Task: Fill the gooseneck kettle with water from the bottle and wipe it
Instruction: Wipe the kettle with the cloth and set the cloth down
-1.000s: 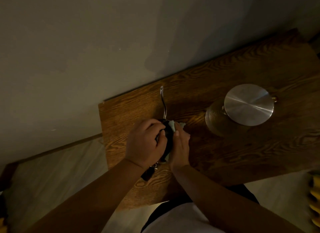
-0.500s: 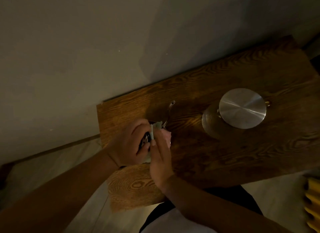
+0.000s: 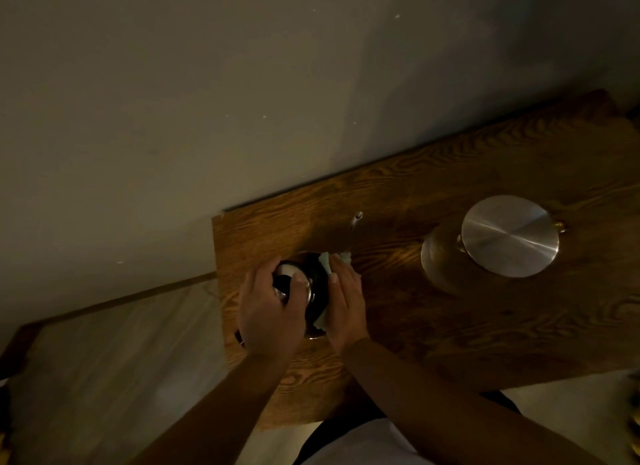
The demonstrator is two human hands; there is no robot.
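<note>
A room in a home is seen — a dim one. A wooden table (image 3: 467,312) is set against a plain wall (image 3: 242,101), and a shiny metal pot (image 3: 498,243) is kept there.

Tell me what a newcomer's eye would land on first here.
First, the two hands at the table's left end: the left hand grips the dark kettle while the right hand presses a pale cloth against its side. Next, the shiny round metal lid to the right on the wooden table.

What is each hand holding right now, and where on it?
The left hand grips the kettle from above, at its lid. The right hand presses a pale cloth flat against the kettle's right side.
</note>
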